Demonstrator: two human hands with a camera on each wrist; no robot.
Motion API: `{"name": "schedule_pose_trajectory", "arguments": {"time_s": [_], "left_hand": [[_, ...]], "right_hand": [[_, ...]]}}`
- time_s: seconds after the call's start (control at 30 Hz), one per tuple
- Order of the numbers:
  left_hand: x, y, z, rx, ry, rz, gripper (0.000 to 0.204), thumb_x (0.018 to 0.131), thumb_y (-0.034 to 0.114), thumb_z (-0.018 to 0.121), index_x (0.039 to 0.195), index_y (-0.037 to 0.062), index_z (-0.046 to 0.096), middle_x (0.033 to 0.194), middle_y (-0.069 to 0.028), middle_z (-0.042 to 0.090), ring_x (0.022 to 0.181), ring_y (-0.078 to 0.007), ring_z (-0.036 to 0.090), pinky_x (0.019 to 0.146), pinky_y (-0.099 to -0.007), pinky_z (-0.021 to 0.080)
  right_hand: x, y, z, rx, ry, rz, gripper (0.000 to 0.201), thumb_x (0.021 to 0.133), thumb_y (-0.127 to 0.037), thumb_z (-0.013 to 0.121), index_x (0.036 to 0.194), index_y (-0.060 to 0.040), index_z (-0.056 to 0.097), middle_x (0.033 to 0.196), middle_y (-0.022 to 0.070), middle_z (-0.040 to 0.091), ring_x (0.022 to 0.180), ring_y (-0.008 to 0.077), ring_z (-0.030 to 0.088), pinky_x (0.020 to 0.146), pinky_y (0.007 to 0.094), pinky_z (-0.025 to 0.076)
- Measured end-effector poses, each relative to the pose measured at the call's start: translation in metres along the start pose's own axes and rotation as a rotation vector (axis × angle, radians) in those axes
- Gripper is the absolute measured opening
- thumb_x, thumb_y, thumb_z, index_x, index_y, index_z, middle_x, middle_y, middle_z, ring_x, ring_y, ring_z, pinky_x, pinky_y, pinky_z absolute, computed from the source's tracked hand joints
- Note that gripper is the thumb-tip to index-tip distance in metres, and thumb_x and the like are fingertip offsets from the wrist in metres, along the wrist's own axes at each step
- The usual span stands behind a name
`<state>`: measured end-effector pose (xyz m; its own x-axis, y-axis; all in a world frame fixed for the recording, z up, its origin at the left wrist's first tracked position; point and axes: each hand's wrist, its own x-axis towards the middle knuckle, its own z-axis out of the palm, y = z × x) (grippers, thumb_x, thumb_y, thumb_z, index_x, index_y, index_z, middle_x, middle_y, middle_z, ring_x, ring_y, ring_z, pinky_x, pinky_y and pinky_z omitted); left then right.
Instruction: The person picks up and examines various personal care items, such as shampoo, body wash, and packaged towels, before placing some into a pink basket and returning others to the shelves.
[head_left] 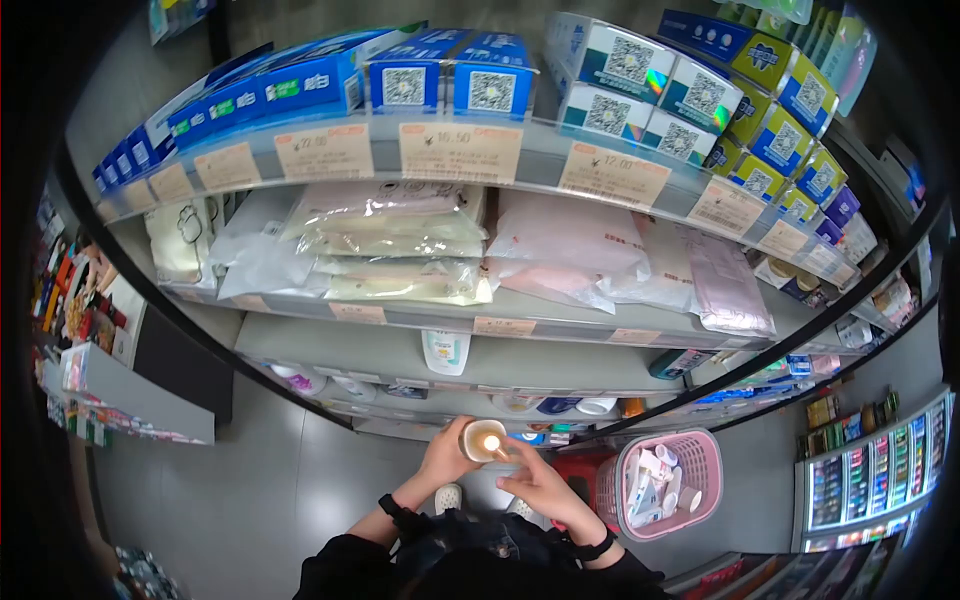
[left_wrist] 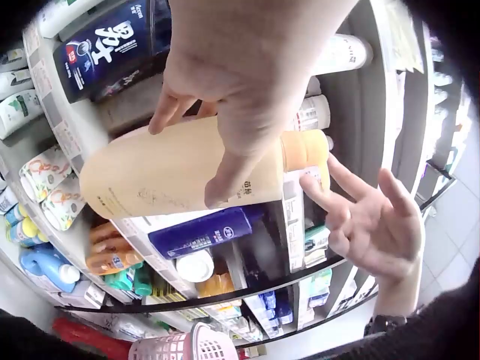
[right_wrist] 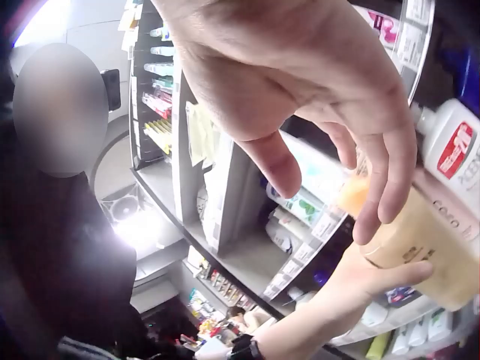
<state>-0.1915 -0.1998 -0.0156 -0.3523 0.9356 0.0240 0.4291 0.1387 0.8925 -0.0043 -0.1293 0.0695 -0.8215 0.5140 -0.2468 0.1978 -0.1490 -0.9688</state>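
My left hand (head_left: 447,455) grips a large cream-coloured bottle (left_wrist: 157,176) round its body, thumb along the front. Its yellow-orange cap (left_wrist: 304,150) points toward my right hand (head_left: 548,487). In the left wrist view the bottle lies sideways, with small print on its side. The right hand (left_wrist: 377,229) is beside the cap, fingers apart and palm showing, fingertips right at the cap. From the right wrist view, the right hand's loosely bent fingers overlap the cap, and the left hand (right_wrist: 356,281) is below the bottle.
Ahead stand shelves with blue boxes (head_left: 270,90) and bagged pink and cream packs (head_left: 570,245). A lone white bottle (head_left: 446,352) stands lower. On the floor at right is a pink basket (head_left: 708,480) holding white tubes and bottles. Several bottles, including a dark blue one (left_wrist: 199,234), fill the low shelves.
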Motion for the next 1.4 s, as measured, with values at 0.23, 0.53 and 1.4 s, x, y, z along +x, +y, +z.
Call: {"name": "schedule_pose_trajectory", "arguments": {"time_s": [0.23,0.53,1.4], "left_hand": [[0.031,-0.026,-0.006,-0.148,0.206,-0.01,0.071,0.057,0.01,0.084,0.118,0.0063,0.049,0.106,-0.0132,0.065,0.101,-0.03,0.063,0.086,-0.0372,0.05],[0.067,-0.074,0.0,-0.007,0.212,-0.052,0.036,0.057,0.007,0.083,0.088,0.0011,0.065,0.086,-0.0126,0.069,0.086,-0.0272,0.067,0.076,-0.0365,0.052],[0.111,-0.143,0.032,0.207,0.425,-0.17,0.041,0.081,0.017,0.065,0.118,0.0011,0.058,0.119,-0.0157,0.061,0.112,-0.0307,0.055,0.101,-0.0391,0.039]], "right_hand": [[-0.056,0.042,-0.052,0.009,0.293,0.062,0.049,0.088,-0.008,0.063,0.133,-0.0067,0.044,0.11,0.009,0.061,0.085,0.0107,0.059,0.076,0.0239,0.047],[-0.129,0.068,-0.077,0.296,0.721,0.218,0.038,0.09,-0.005,0.059,0.126,0.0017,0.048,0.102,0.011,0.064,0.09,0.0171,0.063,0.083,0.0278,0.05],[-0.18,0.198,-0.204,-0.133,1.034,0.396,0.037,0.081,-0.014,0.064,0.116,-0.0019,0.058,0.089,0.0139,0.067,0.079,0.0221,0.066,0.072,0.0322,0.05]]}}
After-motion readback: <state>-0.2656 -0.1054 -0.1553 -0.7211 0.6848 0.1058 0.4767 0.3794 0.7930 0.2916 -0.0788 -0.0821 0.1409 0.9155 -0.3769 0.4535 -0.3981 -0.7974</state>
